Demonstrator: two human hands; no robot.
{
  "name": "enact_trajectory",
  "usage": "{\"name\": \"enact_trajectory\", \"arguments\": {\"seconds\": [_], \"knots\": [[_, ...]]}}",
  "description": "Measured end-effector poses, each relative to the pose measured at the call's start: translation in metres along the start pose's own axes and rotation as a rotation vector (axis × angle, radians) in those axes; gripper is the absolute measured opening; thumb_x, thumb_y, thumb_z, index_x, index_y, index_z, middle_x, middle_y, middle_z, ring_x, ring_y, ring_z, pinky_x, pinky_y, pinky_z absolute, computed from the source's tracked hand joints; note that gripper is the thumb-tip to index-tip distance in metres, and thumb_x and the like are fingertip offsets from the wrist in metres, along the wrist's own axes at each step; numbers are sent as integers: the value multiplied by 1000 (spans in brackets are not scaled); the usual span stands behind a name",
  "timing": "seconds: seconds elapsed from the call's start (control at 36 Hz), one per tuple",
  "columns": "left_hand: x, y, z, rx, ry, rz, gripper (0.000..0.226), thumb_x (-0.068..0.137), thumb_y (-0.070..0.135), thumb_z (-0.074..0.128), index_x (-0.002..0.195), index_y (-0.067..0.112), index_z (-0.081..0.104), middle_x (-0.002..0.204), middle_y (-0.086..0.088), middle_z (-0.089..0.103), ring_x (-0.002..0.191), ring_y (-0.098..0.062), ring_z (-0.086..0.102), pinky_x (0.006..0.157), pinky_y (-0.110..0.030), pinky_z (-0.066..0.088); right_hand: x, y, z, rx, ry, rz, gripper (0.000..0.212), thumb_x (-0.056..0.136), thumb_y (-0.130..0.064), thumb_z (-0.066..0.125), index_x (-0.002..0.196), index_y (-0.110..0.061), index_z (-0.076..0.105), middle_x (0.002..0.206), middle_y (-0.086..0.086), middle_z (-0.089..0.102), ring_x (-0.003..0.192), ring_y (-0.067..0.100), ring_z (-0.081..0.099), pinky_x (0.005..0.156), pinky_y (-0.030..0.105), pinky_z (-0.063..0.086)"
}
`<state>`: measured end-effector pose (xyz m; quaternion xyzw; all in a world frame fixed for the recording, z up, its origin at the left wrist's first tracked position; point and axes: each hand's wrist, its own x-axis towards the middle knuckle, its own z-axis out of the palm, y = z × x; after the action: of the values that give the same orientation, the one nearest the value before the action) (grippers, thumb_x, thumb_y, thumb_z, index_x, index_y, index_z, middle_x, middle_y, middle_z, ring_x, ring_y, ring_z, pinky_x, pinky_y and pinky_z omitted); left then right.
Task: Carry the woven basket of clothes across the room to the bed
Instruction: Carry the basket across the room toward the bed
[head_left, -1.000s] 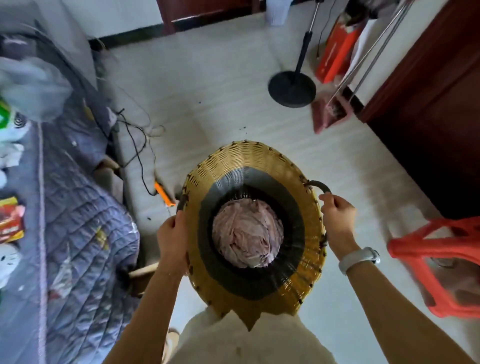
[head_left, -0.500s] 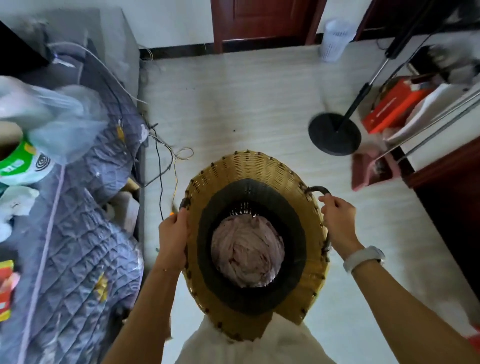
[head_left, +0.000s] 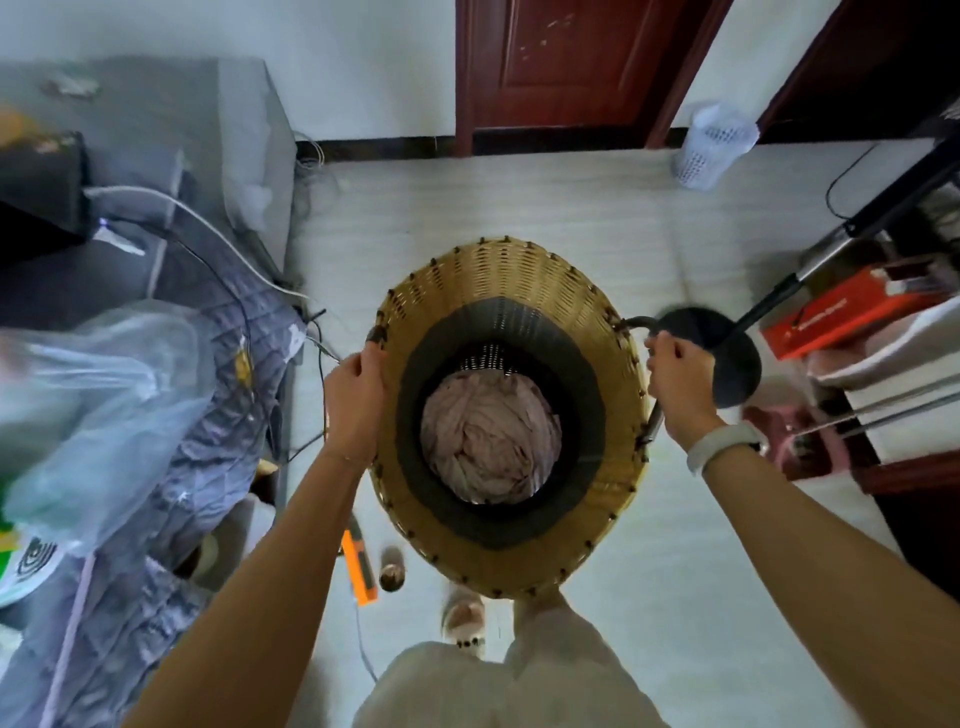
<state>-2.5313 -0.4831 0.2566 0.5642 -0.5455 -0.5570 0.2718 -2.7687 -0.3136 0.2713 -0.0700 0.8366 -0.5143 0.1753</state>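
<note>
The woven basket (head_left: 511, 291), tan with a dark inner band, hangs in the air in front of me above the pale floor. Pink crumpled clothes (head_left: 491, 439) fill its bottom. My left hand (head_left: 356, 397) grips the handle on the basket's left rim. My right hand (head_left: 680, 382) is closed on the dark metal handle at the right rim; a white band sits on that wrist. The bed (head_left: 208, 364), covered by a grey quilted blanket, runs along the left, close beside my left arm.
A clear plastic bag (head_left: 98, 410) and cables lie on the bed. An orange tool (head_left: 359, 566) and a small bottle (head_left: 392, 569) lie on the floor near my feet. A stand with a round black base (head_left: 732, 371), a red box (head_left: 852, 314) and a white mesh bin (head_left: 711, 145) crowd the right.
The view has swung and advanced along the bed toward the red door. The basket stays held in both hands; the black stand base now lies just behind my right hand.
</note>
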Motion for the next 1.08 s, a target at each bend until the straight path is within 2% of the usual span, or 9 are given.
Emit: {"name": "enact_trajectory", "arguments": {"seconds": [0.11, 0.19, 0.25, 0.39, 0.53, 0.72, 0.86, 0.97, 1.08], "knots": [[50, 28, 21, 68, 64, 83, 37, 92, 34, 40, 63, 13, 48, 64, -10, 45, 66, -21, 41, 62, -35, 32, 52, -25, 27, 57, -2, -8, 24, 93, -23, 38, 87, -11, 59, 57, 1, 44, 51, 14, 37, 50, 28, 30], [86, 45, 41, 99, 120, 116, 37, 94, 30, 39, 61, 16, 48, 60, -3, 47, 63, -18, 42, 59, -33, 34, 94, -32, 45, 93, -14, -2, 25, 94, -24, 38, 91, -10, 59, 57, 0, 42, 51, 13, 36, 51, 26, 30], [108, 53, 56, 129, 154, 123, 37, 95, 31, 38, 69, 10, 54, 63, -2, 50, 65, -20, 45, 61, -34, 37, 120, -37, 58, 91, -24, 5, 27, 93, -23, 39, 95, -8, 60, 58, 0, 41, 52, 13, 36, 52, 25, 30], [173, 81, 91, 140, 197, 88, 39, 94, 36, 38, 79, 7, 60, 66, -4, 54, 71, -24, 49, 67, -38, 40, 193, -64, 94, 78, -39, 10, 27, 93, -23, 39, 94, -8, 62, 59, 0, 43, 52, 13, 35, 51, 27, 30], [243, 108, 112, 163, 245, 36, 44, 92, 40, 38, 81, 5, 61, 74, -12, 59, 76, -29, 53, 69, -44, 44, 255, -113, 139, 8, -35, -55, 36, 91, -22, 41, 88, 8, 60, 59, 5, 43, 56, 17, 36, 57, 33, 31], [330, 133, 121, 155, 265, 12, 49, 94, 37, 37, 86, -3, 64, 75, -22, 58, 71, -26, 49, 65, -39, 39, 324, -165, 207, -63, -89, -117, 42, 92, -23, 41, 89, 16, 57, 67, 17, 47, 62, 27, 38, 61, 36, 31], [407, 158, 120, 142, 247, -20, 40, 95, 32, 38, 80, 3, 62, 73, -13, 55, 68, -21, 47, 60, -30, 37, 362, -197, 270, -91, -101, -87, 39, 92, -23, 41, 88, 11, 60, 59, 8, 44, 56, 18, 36, 60, 35, 32], [475, 174, 108, 138, 244, -54, 41, 93, 33, 40, 57, 15, 48, 59, -8, 43, 60, -19, 39, 63, -36, 33, 389, -223, 320, -98, -92, -84, 35, 93, -23, 41, 87, 6, 60, 59, 7, 45, 54, 17, 37, 55, 31, 33], [537, 201, 100, 126, 242, -55, 40, 93, 31, 42, 63, 7, 51, 61, -13, 43, 61, -19, 38, 62, -37, 33, 418, -254, 368, -86, -89, -92, 32, 93, -21, 42, 85, 4, 61, 58, 8, 45, 53, 18, 36, 54, 30, 32]]}}
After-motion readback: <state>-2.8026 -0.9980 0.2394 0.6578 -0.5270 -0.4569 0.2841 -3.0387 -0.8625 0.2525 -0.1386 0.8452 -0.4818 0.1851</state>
